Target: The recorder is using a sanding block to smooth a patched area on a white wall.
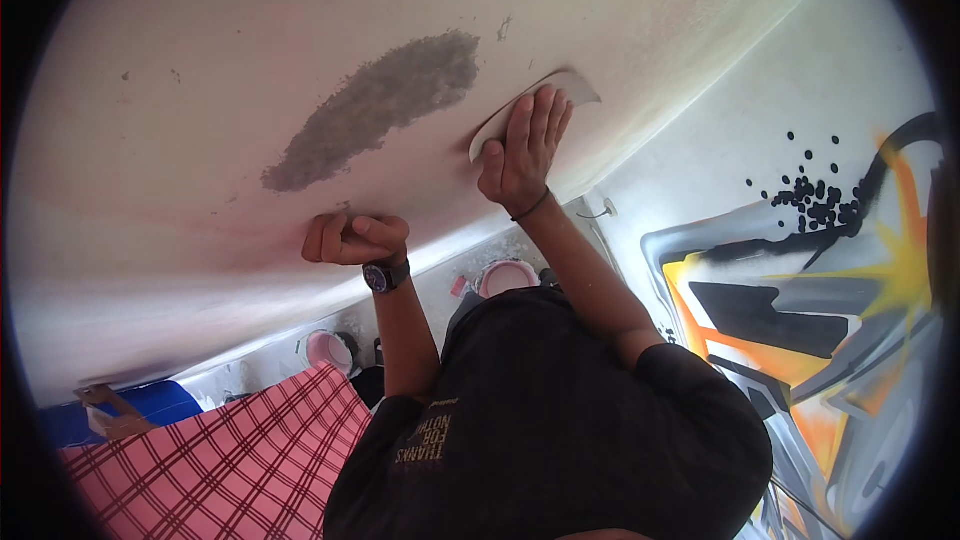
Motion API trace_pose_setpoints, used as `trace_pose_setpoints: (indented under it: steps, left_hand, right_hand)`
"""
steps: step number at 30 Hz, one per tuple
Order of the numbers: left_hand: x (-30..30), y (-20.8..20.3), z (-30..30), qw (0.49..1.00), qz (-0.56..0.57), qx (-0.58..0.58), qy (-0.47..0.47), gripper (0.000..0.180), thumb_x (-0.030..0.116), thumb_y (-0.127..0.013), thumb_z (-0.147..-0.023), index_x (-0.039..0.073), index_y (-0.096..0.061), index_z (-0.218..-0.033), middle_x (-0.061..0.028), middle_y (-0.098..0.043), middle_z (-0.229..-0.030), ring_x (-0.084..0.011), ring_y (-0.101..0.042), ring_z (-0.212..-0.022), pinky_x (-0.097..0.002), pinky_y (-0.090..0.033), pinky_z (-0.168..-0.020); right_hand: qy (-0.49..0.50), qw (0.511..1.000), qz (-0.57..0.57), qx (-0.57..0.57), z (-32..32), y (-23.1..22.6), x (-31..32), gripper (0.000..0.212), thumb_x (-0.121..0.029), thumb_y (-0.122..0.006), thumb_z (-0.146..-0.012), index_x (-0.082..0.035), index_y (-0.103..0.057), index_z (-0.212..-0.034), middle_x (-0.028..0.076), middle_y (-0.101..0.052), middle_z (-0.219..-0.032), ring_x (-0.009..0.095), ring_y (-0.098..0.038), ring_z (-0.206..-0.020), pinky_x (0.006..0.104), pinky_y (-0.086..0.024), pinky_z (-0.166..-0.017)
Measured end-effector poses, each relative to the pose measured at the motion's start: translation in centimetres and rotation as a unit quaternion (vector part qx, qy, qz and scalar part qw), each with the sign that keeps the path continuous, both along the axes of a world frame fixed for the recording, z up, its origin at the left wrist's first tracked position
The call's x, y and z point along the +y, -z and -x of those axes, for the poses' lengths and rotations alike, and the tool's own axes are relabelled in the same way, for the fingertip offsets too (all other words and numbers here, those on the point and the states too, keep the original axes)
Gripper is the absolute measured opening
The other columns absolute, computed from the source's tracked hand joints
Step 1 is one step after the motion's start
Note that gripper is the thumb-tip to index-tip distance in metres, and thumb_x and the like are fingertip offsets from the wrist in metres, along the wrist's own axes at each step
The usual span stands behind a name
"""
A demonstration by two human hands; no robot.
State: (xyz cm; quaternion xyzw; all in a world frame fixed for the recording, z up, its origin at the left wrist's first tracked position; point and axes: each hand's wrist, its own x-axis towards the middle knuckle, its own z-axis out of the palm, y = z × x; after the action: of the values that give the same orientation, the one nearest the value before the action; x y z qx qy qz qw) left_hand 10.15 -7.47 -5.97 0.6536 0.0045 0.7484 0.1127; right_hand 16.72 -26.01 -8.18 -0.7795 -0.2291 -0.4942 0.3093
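My right hand (525, 145) presses a curved, pale sheet of sandpaper (578, 87) against the white wall (240, 60). Its fingers lie along the sheet, with the thumb near the lower edge, and a dark band circles the wrist. Lower and to the left, my left hand (355, 239) is curled into a fist close to the wall, wearing a dark watch (379, 277). I see nothing held in that fist, though its inside is hidden. Between and above both hands runs a long, rough grey patch (375, 110) on the wall.
Another person's hand (100, 400) reaches the wall at far left, by a blue surface (160, 410). Pink plaid cloth (230, 450) fills the lower left. Pinkish buckets (507, 277) stand below. A wall painted with graffiti (800, 300) meets mine at right; a cord hangs near that corner.
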Motion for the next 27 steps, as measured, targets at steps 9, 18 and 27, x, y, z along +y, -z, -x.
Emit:
trace_pose_setpoints:
  steps: [9, 18, 27]
  left_hand:
    - [0.1, -0.2, -0.1, 1.000, 0.001, -0.011, 0.002, 0.017, 0.023, -0.046, -0.089, 0.006, -0.046, -0.089, -0.0094, -0.044, -0.094, -0.0211, -0.043, -0.086, -0.0326, -0.038, -0.073]
    - [0.5, -0.5, 0.6, 1.000, 0.009, -0.003, -0.012, 0.018, 0.024, -0.046, -0.088, 0.006, -0.046, -0.090, -0.0101, -0.044, -0.094, -0.0208, -0.043, -0.086, -0.0336, -0.038, -0.073]
    - [0.3, -0.5, 0.1, 1.000, 0.005, -0.026, 0.010, 0.019, 0.024, -0.045, -0.086, 0.005, -0.047, -0.090, -0.0102, -0.043, -0.094, -0.0214, -0.043, -0.087, -0.0333, -0.038, -0.073]
  right_hand:
    - [0.017, 0.999, -0.004, -0.040, -0.6, 0.6, 0.2, 0.061, -0.029, -0.032, -0.099, 0.007, -0.023, -0.147, 0.028, -0.018, -0.153, 0.048, -0.013, -0.142, 0.0597, -0.007, -0.113]
    - [0.014, 0.997, -0.059, -0.053, 0.2, 0.0, 0.8, 0.054, -0.031, -0.037, -0.100, 0.007, -0.040, -0.139, 0.026, -0.032, -0.147, 0.045, -0.025, -0.139, 0.0605, -0.015, -0.112]
    - [0.022, 0.998, -0.030, -0.050, 0.4, 1.9, 0.9, 0.057, -0.026, -0.033, -0.100, 0.013, -0.028, -0.141, 0.029, -0.020, -0.150, 0.050, -0.017, -0.139, 0.0608, -0.013, -0.112]
